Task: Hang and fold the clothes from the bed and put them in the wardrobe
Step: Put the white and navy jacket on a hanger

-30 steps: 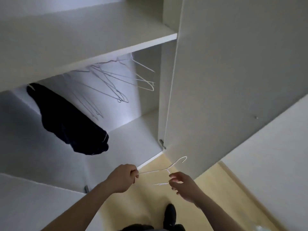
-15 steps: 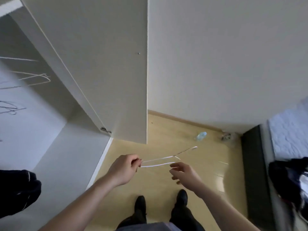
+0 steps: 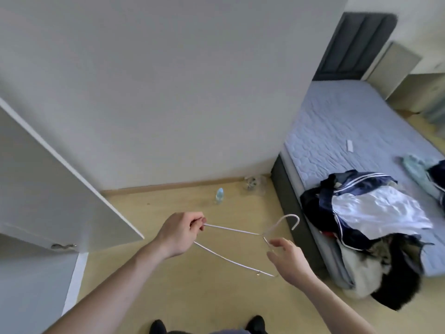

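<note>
1. your view has swung off the wardrobe interior; its door (image 3: 60, 189) is now left of your left hand (image 3: 179, 233), and the bed (image 3: 337, 131) has come into sight to the right.
2. your left hand pinches one corner of the hanger (image 3: 231, 244), as it did a second ago.
3. your right hand (image 3: 290, 260) is loosely open with fingers at the hanger's neck; a grip there cannot be told.
4. the clothes (image 3: 366, 213) lie heaped on the bed edge, just right of your right hand, so dressing the hanger likely comes next.
</note>
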`<state>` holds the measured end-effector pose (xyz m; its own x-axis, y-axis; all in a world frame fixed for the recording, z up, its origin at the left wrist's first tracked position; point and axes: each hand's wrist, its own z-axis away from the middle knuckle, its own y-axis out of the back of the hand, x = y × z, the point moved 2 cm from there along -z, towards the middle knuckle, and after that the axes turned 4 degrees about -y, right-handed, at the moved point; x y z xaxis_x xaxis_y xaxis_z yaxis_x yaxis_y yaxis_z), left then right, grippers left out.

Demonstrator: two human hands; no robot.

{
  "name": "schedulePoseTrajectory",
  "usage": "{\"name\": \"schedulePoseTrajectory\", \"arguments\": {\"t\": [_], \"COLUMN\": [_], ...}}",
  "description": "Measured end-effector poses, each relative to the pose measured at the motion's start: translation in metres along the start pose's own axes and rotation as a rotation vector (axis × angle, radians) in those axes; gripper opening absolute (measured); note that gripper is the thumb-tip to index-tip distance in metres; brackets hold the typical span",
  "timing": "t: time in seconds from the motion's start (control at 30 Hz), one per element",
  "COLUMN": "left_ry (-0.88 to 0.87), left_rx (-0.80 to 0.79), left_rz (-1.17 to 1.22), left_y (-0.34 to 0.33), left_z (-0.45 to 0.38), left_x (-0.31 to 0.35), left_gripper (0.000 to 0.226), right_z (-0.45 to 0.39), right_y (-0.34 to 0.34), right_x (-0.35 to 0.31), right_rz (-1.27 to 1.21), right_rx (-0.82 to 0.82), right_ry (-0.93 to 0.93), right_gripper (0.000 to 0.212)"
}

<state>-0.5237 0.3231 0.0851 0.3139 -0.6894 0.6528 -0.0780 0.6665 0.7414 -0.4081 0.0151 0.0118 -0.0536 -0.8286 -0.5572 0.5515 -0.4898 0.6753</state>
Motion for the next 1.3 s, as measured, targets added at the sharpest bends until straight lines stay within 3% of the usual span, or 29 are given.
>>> {"name": "schedulePoseTrajectory", "arguments": {"t": [0.13, 0.27, 0.4, 0.47, 0.73, 0.87, 1.07, 1.3], "left_ry": [-0.111, -0.134, -0.142, -0.169, -0.070, 0.011, 0.242, 0.301], "left_rx": [0.036, 0.000, -0.049, -0.083, -0.493, -0.617, -0.673, -0.671], "left_rz": [-0.012, 0.015, 0.003, -0.055, -0.124, -0.093, -0.054, -0.093], "left_y": [-0.056, -0.108, -0.157, -0.182, -0.298, -0.363, -0.456, -0.558], "left_z": [-0.050, -0.094, -0.137, -0.162, -0.263, -0.331, -0.435, -0.524], "left_x": [0.079, 0.136, 0.173, 0.186, 0.241, 0.273, 0.310, 0.323], "left_gripper": [0.034, 0.031, 0.013, 0.018, 0.025, 0.030, 0.025, 0.008], "right_z": [-0.016, -0.029, -0.041, -0.048, -0.106, -0.157, -0.238, -0.315], "right_y": [0.072, 0.137, 0.190, 0.211, 0.287, 0.332, 0.392, 0.405], "right_x": [0.065, 0.123, 0.173, 0.194, 0.270, 0.307, 0.359, 0.403], "right_rz": [-0.082, -0.134, -0.245, -0.278, -0.380, -0.424, -0.432, -0.479], "right_rx": [0.052, 0.109, 0.231, 0.280, 0.399, 0.435, 0.452, 0.405], "right_ry": [-0.068, -0.106, -0.136, -0.159, -0.257, -0.364, -0.479, -0.476], "right_gripper": [0.005, 0.026, 0.037, 0.038, 0.041, 0.038, 0.031, 0.035]}}
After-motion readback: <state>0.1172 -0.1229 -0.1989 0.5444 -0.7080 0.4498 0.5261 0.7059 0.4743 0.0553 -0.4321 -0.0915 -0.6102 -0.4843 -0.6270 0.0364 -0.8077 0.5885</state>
